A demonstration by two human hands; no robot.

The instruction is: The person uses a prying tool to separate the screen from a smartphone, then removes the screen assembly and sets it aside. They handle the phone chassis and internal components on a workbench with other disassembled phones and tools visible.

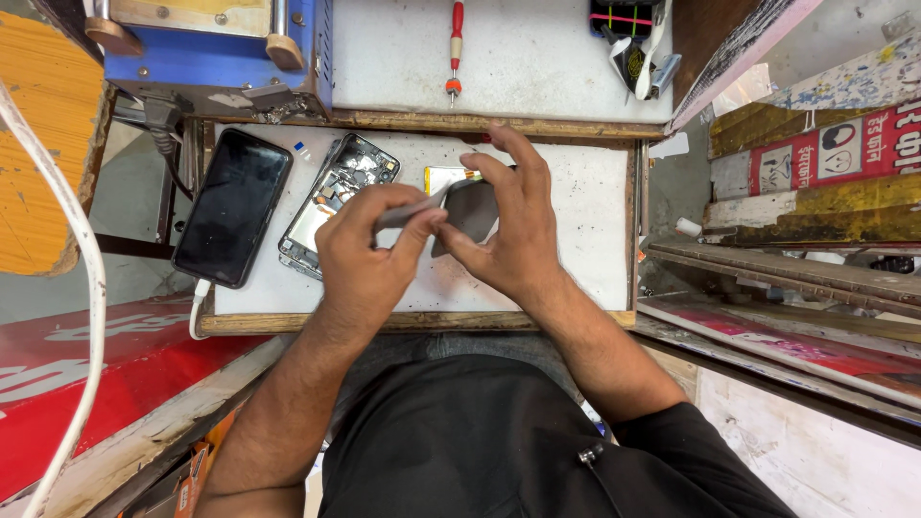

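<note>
Both hands are up over the white bench (576,240). The left hand (369,245) pinches a thin grey card (408,211), its tip against a dark flat panel (472,209) that the right hand (508,225) grips by thumb and fingers. Beneath them lies a yellowish battery (443,176). Just left sits an opened phone frame (336,197), and beside that a black phone (233,206) on its white cable (197,307).

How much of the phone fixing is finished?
Done: the phone frame lies opened on the tray, its insides showing. In hand: the left hand and right hand pinch a thin dark sheet together. Left: the frame is not closed; a second phone lies beside it, screen dark.
</note>
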